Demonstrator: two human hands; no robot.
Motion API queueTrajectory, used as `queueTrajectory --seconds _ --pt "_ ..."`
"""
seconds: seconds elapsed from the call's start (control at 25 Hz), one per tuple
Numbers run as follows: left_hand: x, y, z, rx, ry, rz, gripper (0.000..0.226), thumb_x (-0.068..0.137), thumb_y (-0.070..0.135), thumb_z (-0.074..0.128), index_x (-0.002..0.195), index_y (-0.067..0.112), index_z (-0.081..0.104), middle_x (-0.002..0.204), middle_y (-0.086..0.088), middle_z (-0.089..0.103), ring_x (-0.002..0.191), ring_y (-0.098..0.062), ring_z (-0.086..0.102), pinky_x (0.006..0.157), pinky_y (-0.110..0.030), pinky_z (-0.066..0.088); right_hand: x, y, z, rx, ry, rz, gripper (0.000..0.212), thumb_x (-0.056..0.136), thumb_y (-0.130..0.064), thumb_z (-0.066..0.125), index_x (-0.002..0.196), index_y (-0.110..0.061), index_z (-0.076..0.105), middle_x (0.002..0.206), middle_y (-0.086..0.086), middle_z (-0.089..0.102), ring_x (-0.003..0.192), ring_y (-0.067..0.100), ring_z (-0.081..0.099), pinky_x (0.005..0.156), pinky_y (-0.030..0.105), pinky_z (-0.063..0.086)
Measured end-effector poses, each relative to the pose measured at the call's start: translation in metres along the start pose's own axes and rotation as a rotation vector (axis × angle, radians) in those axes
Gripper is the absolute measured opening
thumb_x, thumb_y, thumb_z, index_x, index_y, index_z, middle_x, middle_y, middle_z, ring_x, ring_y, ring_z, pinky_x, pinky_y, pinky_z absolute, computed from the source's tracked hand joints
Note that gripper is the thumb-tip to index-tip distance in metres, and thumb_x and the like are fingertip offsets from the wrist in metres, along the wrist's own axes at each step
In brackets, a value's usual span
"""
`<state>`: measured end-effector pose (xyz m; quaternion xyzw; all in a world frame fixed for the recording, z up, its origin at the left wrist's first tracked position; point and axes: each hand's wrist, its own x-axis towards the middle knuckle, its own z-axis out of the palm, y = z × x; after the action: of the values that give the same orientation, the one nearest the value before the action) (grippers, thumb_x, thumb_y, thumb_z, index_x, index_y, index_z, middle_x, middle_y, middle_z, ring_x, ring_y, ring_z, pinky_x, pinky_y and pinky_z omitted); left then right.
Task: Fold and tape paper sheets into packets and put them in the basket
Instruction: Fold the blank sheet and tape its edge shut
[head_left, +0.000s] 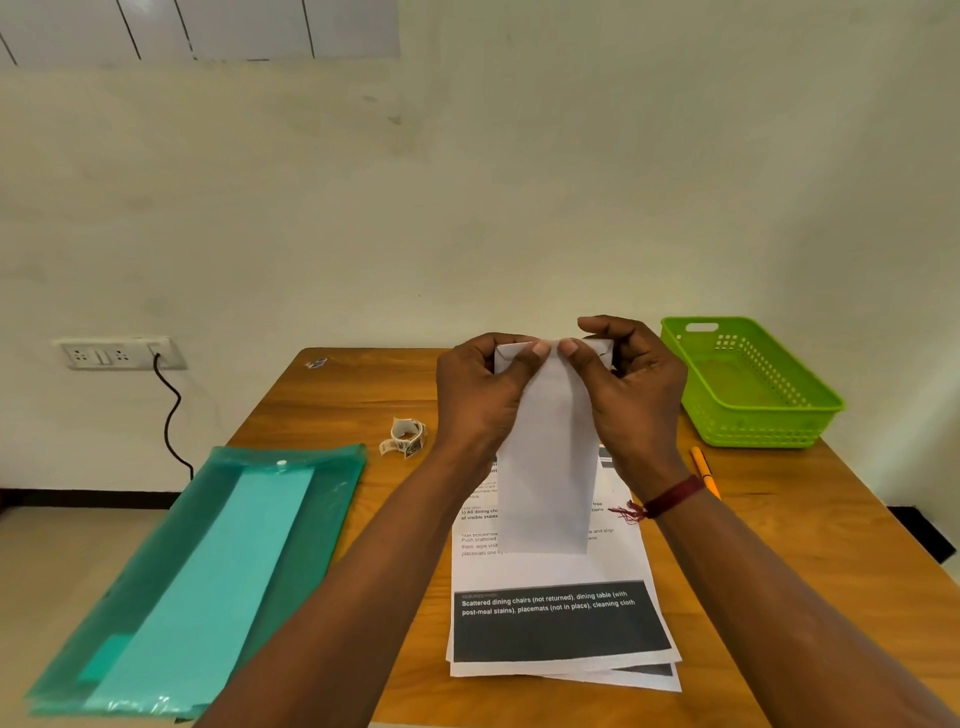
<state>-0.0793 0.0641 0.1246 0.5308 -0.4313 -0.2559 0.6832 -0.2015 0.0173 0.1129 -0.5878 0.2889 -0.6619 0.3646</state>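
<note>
At frame centre, a folded paper packet (545, 467) is held upright, long axis vertical; its top edge is pinched by left hand (480, 395) and right hand (631, 389).

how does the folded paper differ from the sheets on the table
The folded paper is narrow; the printed sheets lie unfolded and wider. The left hand and right hand pinch the folded paper's top; the printed sheets rest on the table. The folded paper shows blank white, the printed sheets text. Both are paper.
</note>
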Motion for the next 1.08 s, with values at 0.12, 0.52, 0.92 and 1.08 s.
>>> queueTrajectory --seconds 0.12,0.52,0.92,1.08 --pt "0.001 0.001 -0.004 -0.029 -0.007 -0.020 0.002 0.083 0.017 0.077 0.081 0.018 0.075 0.076 0.005 0.074 0.069 -0.004 0.068 0.063 -0.020 0.055 0.002 0.000 -0.004 0.002 -0.017 -0.016 0.023 0.086 -0.005 0.070 0.103 -0.020 0.068 0.087 0.005 0.071 0.079 0.015 0.064 0.072 0.026 0.053" --pt "0.002 -0.005 -0.015 -0.084 -0.072 -0.079 0.017 0.089 0.017 0.069 0.102 0.008 0.075 0.094 -0.008 0.076 0.088 -0.018 0.071 0.080 -0.032 0.059 -0.002 0.001 -0.013 0.005 -0.091 0.006 0.032 0.101 -0.007 0.045 0.128 -0.021 0.055 0.088 0.015 0.067 0.081 0.017 0.062 0.073 0.035 0.055" --pt "0.006 -0.003 -0.025 -0.294 0.033 -0.153 0.019 0.088 0.017 0.069 0.101 0.005 0.074 0.099 -0.011 0.075 0.090 -0.020 0.069 0.088 -0.042 0.057 -0.018 0.019 -0.029 -0.016 -0.401 0.249 0.049 0.084 -0.023 0.070 0.129 -0.019 0.053 0.108 0.003 0.073 0.101 0.020 0.069 0.085 0.045 0.057" --pt "0.008 -0.004 -0.032 -0.387 0.030 -0.162 0.023 0.089 0.016 0.067 0.106 0.001 0.071 0.103 -0.014 0.073 0.091 -0.020 0.069 0.085 -0.039 0.058 -0.023 0.021 -0.038 -0.081 -0.475 0.292 0.026 0.087 -0.010 0.069 0.111 -0.020 0.064 0.102 -0.001 0.075 0.095 0.020 0.071 0.081 0.037 0.059"
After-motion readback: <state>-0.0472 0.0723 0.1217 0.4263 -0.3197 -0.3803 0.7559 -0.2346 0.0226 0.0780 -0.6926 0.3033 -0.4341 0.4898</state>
